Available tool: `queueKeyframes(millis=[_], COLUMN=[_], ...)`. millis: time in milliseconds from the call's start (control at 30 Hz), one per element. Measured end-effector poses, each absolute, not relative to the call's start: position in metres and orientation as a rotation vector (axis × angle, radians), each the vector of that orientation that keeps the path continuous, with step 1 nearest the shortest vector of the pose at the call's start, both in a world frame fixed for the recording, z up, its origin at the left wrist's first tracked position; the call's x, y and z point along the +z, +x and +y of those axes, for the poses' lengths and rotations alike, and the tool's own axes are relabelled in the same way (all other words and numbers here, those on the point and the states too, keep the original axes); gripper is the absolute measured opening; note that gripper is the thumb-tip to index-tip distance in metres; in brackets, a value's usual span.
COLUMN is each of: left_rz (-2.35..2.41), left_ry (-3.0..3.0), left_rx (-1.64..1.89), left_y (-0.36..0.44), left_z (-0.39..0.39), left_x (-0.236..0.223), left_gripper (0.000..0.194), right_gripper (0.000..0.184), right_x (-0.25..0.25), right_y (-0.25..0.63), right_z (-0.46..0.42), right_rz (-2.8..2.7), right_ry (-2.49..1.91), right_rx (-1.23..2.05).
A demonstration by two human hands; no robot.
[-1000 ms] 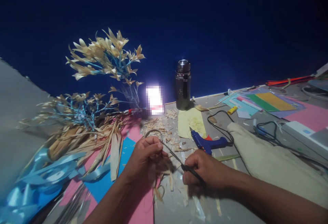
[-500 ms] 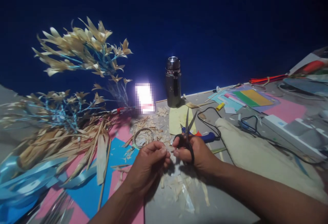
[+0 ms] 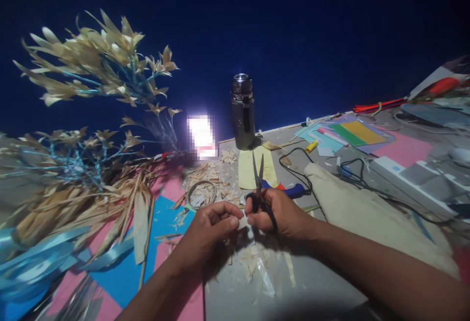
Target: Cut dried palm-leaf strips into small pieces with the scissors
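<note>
My right hand (image 3: 281,213) is closed on black-handled scissors (image 3: 258,171), with fingers through the loops and the slightly parted blades pointing away from me. Just left of it, my left hand (image 3: 216,225) is closed in a pinch. Whatever lies between its thumb and forefinger is too small to make out. The fingertips of both hands nearly meet. Pale shavings and scraps (image 3: 253,262) lie beneath and in front of the hands. A roll of tape (image 3: 201,194) rests beyond my left hand, and a blue-handled tool (image 3: 293,191) lies behind my right.
Tan flowers on blue stems (image 3: 128,66) rise at left above dried husks (image 3: 121,208) and blue ribbon (image 3: 36,262). A dark flask (image 3: 244,120) stands behind a yellow sheet (image 3: 249,171). A pale cloth (image 3: 352,213), cables and a power strip (image 3: 407,181) occupy the right.
The scissors have tilted left, and their blades look a little closer together. Both hands stay close together with fingertips nearly touching. The whole view has shifted slightly.
</note>
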State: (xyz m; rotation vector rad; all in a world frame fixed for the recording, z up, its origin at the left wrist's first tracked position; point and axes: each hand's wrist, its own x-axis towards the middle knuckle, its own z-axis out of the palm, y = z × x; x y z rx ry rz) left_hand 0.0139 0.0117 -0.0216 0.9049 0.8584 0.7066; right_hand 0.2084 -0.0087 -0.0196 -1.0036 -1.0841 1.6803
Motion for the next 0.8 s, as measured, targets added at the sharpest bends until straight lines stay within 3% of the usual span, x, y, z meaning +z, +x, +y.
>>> queueKeyframes(millis=[300,433,600,800], left_rz=[0.806,0.825,0.886,0.891], left_ry=[0.941,0.817,0.648,0.698], left_rx=[0.573,0.798,1.130,1.172], left_y=[0.012,0.017,0.025,0.032], left_z=[0.008,0.005,0.008,0.001], left_x=[-0.021,-0.018,-0.016,-0.016], left_gripper=[0.025,0.023,0.029,0.023], right_gripper=[0.022,0.034,0.067,0.062], right_x=[-0.013,-0.017,-0.040,-0.061], right_y=[0.212,0.206,0.188,0.181], right_z=[-0.009,-0.008,-0.016,-0.022], right_rz=[-1.244,-1.061,-1.108,-1.201], right_ry=[-1.057,-1.023,-0.893,-0.912], right_rx=[1.669,1.688,1.833,1.941])
